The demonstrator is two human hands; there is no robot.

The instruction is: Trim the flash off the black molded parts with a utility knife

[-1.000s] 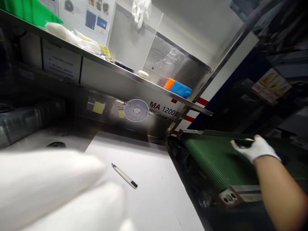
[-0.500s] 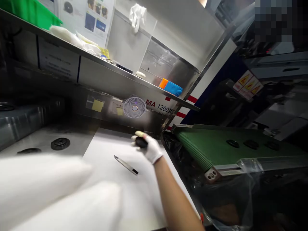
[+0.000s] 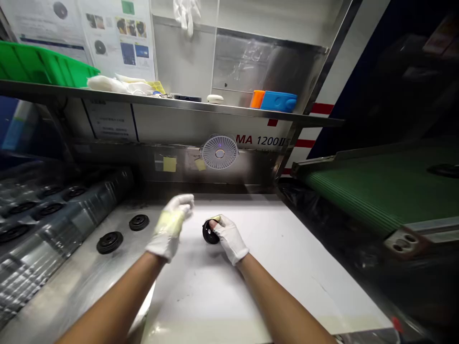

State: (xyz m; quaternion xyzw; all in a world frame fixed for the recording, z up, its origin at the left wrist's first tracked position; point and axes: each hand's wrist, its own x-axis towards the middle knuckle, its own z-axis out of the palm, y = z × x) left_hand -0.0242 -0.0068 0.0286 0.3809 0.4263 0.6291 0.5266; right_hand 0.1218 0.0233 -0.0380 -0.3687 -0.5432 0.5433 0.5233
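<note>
Two gloved hands at a steel bench (image 3: 71,260): the right hand (image 3: 229,240) grips a black round part (image 3: 210,232) on a white sheet (image 3: 265,291).

We see the right hand closed narrowly over the part's upper edge, with its fingertips on the rim. The part lies near the far edge of the sheet, and its underside is hidden. The left hand (image 3: 169,225) is raised just beside it, fingers half closed and apparently empty. Two similar black discs (image 3: 109,242) sit on the bare steel, near the left hand. A fingertip hold at the rim appears sound to us: it keeps the palm off the part's face and lets the wrist turn it. We also judge it safer to keep the part over the sheet, clear of the steel.
</note>
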